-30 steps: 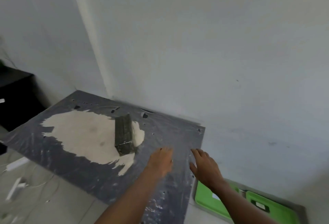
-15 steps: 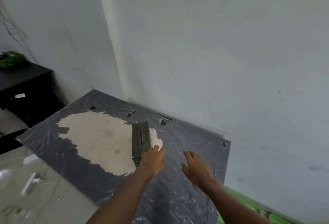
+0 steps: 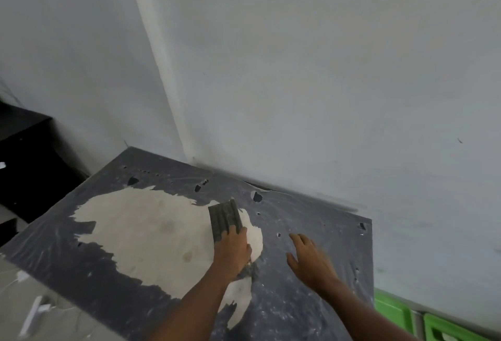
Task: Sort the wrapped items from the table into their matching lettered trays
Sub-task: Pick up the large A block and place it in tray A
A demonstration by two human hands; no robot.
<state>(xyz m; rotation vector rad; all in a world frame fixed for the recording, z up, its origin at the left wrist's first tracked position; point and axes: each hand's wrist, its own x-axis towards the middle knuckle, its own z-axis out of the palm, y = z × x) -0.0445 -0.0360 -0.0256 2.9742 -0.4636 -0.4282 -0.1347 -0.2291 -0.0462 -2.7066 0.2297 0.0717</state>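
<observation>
the left hand point(image 3: 233, 249) has closed the gap to the wrapped item point(image 3: 224, 218). a second ago it hovered over the grey table cover short of the dark block; half a second ago its fingertips were only reaching the block's near end. now its fingers point(image 3: 238, 232) are curled over that near end, thumb side hidden, so it looks like a grip being taken, though whether the block is pinched firmly or only touched cannot be told. the block lies on the table point(image 3: 311, 221), on the pale patch point(image 3: 141, 232) where the cover is worn away, its long axis running away from the person, not lifted.

the right hand point(image 3: 311, 259) has travelled forward with the left but has hold of nothing: it hangs just over the cover beside the left hand, fingers spread and loosely open, apart from the block.

the view has also swung left and in, so the green trays point(image 3: 447, 327) that showed more fully a second ago sit only at the lower right corner, beyond the table's right edge; no letters can be read on them.

for the task, this appears to mark the switch from reaching to picking up. this is the only wrapped item seen on the table, so the sorting seems near its end, with the lift and the carry to the right tray not yet done.
</observation>
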